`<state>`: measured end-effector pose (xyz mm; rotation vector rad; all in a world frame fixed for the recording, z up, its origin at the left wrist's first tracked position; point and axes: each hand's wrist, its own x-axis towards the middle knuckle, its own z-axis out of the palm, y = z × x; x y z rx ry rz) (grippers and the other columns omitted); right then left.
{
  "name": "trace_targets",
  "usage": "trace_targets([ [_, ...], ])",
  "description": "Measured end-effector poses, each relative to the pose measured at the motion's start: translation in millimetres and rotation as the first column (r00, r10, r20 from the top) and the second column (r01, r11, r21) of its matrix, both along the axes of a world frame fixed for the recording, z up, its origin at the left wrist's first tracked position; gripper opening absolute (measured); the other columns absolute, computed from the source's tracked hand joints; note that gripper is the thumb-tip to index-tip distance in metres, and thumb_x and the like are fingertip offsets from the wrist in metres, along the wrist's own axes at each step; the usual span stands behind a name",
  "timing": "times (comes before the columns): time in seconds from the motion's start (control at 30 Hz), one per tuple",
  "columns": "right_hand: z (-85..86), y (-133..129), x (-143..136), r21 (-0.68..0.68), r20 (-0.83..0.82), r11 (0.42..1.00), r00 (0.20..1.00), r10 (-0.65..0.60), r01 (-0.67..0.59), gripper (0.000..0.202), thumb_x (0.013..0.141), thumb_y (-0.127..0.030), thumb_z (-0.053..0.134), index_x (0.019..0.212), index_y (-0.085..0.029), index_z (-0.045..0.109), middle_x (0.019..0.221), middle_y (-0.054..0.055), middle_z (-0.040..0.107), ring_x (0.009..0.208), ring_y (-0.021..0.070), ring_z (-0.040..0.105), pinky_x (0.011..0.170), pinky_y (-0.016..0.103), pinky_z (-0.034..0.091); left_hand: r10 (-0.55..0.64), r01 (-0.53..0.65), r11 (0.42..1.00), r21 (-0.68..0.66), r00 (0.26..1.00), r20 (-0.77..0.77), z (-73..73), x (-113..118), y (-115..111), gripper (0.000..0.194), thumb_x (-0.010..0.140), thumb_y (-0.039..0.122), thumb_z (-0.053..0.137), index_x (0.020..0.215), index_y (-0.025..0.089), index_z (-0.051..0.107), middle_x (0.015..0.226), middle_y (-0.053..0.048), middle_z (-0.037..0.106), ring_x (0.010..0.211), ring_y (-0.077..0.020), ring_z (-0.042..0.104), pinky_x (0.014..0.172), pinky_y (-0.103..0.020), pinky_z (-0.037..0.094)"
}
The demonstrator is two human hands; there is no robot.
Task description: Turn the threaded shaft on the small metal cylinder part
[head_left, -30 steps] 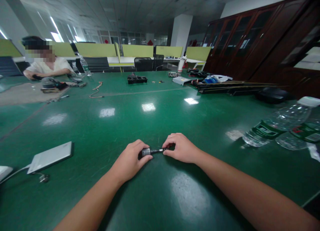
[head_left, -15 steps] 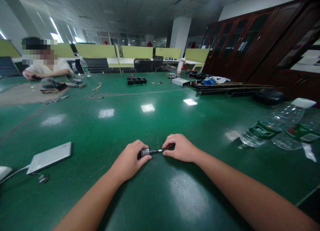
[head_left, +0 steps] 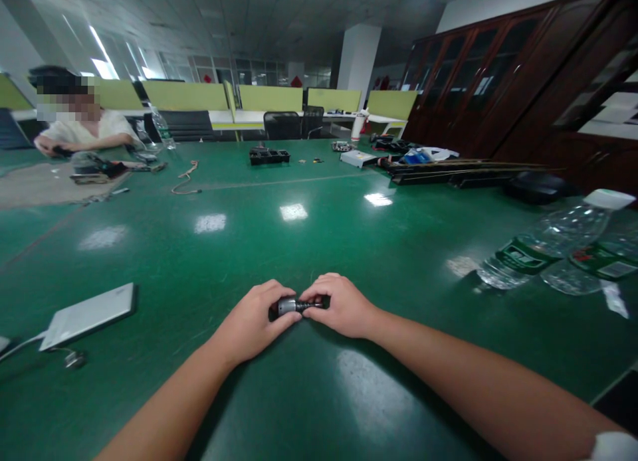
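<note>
Low over the green table, my left hand (head_left: 252, 325) is closed around a small grey metal cylinder (head_left: 287, 306) lying sideways, thumb and fingers gripping its body. From the cylinder's right end a thin rod (head_left: 319, 305) sticks out. A small dark coil spring (head_left: 305, 306) sits around the rod, close against the cylinder. My right hand (head_left: 343, 305) pinches the spring with thumb and fingertips, and its fingers nearly touch those of my left. The fingers partly hide the spring and the cylinder's left end.
A silver power bank (head_left: 90, 316) with a white cable lies left, a small metal piece (head_left: 74, 360) beside it. Two water bottles (head_left: 528, 255) stand right. Farther off are a black tray-like part (head_left: 269, 157), a cord (head_left: 185, 179), dark rails (head_left: 438, 172) and a seated person (head_left: 87, 132).
My right hand has moved left along the rod with the spring, up to the cylinder. My left hand keeps its grip. The view has shifted slightly.
</note>
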<state>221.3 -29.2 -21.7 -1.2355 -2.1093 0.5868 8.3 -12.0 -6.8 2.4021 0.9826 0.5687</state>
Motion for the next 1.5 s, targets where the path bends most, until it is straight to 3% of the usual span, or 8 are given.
trace_targets([
  [0.4, 1.8, 0.7, 0.6, 0.010, 0.061, 0.999, 0.997, 0.051, -0.052, 0.014, 0.076, -0.021, 0.076, 0.090, -0.021, 0.075, 0.082, 0.001, 0.073, 0.079, 0.0161, 0.063, 0.084, 0.033, 0.040, 0.022, -0.022, 1.000, -0.003, 1.000, 0.000, 0.0, 2.0, -0.4, 0.018, 0.083, 0.032, 0.070, 0.097, 0.020, 0.068, 0.091, -0.005, 0.066, 0.086, -0.0211, 0.061, 0.076, -0.032, 0.047],
  [1.5, 7.3, -0.2, 6.9, -0.004, 0.066, 0.995, 0.993, 0.097, -0.097, 0.012, 0.075, -0.019, 0.075, 0.087, -0.020, 0.075, 0.077, 0.001, 0.071, 0.075, 0.0157, 0.062, 0.078, 0.030, 0.042, 0.030, -0.030, 1.000, 0.002, 1.000, 0.006, 1.3, 0.6, -3.0, 0.019, 0.082, 0.031, 0.072, 0.098, 0.021, 0.068, 0.093, -0.004, 0.066, 0.086, -0.0214, 0.062, 0.076, -0.032, 0.048],
])
